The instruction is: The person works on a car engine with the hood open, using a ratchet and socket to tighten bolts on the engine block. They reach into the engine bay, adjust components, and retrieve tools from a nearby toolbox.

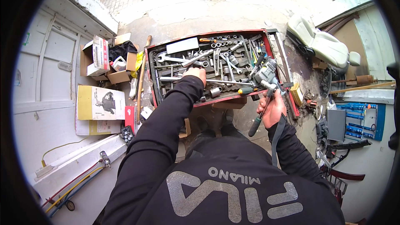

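A red-edged tool drawer (pixel 243 99) full of metal hand tools lies in front of me. My left hand (pixel 196 74) reaches in over its near half with fingers curled down; the fingertips are hidden, so what they hold I cannot make out. Around it lie wrenches (pixel 166 58), a long metal bar (pixel 229 82) and sockets (pixel 215 92). At the right near corner my right hand (pixel 273 108) is closed around a screwdriver, its dark green handle (pixel 254 127) pointing down. A grey power tool (pixel 266 73) sits just beyond that hand. From the right wrist hangs a dark strap (pixel 276 141).
A white box (pixel 182 45) and an orange-handled screwdriver (pixel 207 40) lie in the drawer's far part. Cardboard boxes (pixel 102 102) and a wooden handle (pixel 142 75) stand at left. A pale car seat (pixel 321 41) is at far right, above a blue tool rack (pixel 380 121).
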Demonstrator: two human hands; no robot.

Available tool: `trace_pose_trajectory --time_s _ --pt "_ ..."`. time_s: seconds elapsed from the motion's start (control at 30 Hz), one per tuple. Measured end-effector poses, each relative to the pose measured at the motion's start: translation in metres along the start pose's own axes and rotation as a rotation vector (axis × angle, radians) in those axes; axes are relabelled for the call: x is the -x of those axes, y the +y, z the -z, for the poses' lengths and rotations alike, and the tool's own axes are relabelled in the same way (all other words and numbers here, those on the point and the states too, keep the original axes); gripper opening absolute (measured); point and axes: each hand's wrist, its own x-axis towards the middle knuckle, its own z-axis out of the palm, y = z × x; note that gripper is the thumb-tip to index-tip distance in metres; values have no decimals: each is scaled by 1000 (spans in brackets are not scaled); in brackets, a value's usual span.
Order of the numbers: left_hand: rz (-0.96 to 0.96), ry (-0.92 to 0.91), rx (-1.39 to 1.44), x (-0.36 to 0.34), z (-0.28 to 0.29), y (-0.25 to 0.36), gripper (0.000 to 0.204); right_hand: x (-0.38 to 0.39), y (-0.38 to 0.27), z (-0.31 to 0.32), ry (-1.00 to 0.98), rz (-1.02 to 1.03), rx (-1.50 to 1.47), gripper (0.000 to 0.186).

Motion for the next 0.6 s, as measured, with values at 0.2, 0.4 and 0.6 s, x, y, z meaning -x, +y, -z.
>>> trace_pose_trajectory --time_s 0.2,0.4,0.6 --pt "-118 -276 -234 -25 8 6 34 48 16 68 231 -27 -101 62" --pt "-156 -300 -392 -24 -8 6 36 68 12 133 311 32 -220 61" --pt "-204 -399 -564 -37 -8 -1 26 81 6 189 337 70 -223 61"
